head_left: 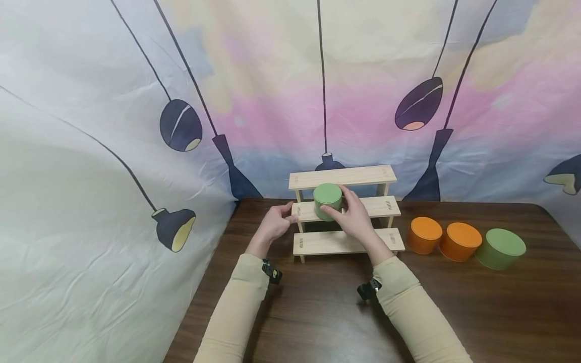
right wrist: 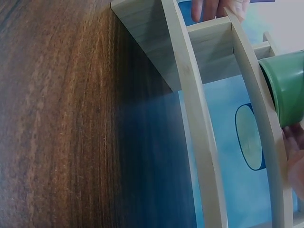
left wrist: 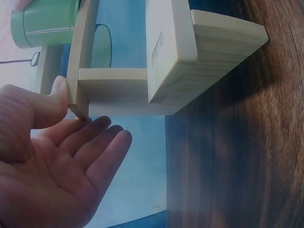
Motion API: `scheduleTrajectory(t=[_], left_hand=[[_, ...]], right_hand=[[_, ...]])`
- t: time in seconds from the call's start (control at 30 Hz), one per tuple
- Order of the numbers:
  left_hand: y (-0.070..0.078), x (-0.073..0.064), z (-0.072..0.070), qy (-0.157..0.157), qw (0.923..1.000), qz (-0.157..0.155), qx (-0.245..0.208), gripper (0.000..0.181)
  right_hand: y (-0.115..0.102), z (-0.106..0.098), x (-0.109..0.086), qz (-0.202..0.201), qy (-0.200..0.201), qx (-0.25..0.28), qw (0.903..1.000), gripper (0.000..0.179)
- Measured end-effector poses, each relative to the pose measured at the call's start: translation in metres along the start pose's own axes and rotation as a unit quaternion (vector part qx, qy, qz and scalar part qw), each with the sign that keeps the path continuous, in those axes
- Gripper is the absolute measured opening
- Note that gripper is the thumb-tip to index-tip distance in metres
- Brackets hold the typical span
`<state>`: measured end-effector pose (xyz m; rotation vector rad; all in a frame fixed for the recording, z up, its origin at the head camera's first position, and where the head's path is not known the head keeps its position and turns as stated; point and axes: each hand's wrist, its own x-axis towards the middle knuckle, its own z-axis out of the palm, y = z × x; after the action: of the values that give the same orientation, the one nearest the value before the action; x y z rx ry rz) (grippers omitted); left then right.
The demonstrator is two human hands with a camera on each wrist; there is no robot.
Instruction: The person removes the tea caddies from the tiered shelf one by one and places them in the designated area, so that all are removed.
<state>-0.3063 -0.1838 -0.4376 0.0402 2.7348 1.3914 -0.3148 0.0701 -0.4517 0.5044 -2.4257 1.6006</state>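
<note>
A three-tier wooden step shelf [head_left: 329,244] stands near the table's back edge. On its middle step, left of centre, is a round green tin [head_left: 327,195] with a flat lid, upright. My right hand [head_left: 356,218] grips the tin from its right side, thumb in front and fingers behind. In the right wrist view the tin [right wrist: 289,85] sits at or just over the step; any gap under it I cannot tell. My left hand [head_left: 274,222] pinches the left end of the middle step, thumb [left wrist: 58,97] on top and fingers under it.
Right of the shelf, two orange tins [head_left: 425,235] and a larger green tin [head_left: 501,249] stand in a row on the dark wooden table [head_left: 313,312]. Behind the table hangs a cloth [head_left: 277,116] printed with lamps; another cloth side runs along the left.
</note>
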Motion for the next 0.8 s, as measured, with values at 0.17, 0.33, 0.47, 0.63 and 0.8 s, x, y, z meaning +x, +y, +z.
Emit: scheduleTrajectory(t=[0.17, 0.33, 0.47, 0.63, 0.8], left_hand=[[0.001, 0.0, 0.0, 0.0, 1.0, -0.004, -0.002, 0.059], [0.002, -0.001, 0.0, 0.003, 0.9999, -0.01, -0.002, 0.058], [0.003, -0.001, 0.0, -0.004, 0.9999, -0.013, -0.001, 0.058], [0.004, 0.0, 0.0, -0.003, 0.9998, -0.017, 0.005, 0.059], [0.005, 0.0, -0.001, -0.002, 0.9998, -0.019, -0.001, 0.059]], right_hand=[[0.001, -0.002, 0.0, -0.002, -0.002, 0.008, 1.0, 0.086], [0.003, -0.002, -0.001, -0.006, -0.004, 0.014, 0.9999, 0.085], [0.004, -0.003, -0.005, -0.002, -0.004, 0.027, 0.9996, 0.084], [0.0, -0.008, -0.011, 0.004, 0.0, 0.047, 0.9989, 0.082], [-0.002, -0.016, -0.018, 0.002, 0.007, 0.043, 0.9991, 0.085]])
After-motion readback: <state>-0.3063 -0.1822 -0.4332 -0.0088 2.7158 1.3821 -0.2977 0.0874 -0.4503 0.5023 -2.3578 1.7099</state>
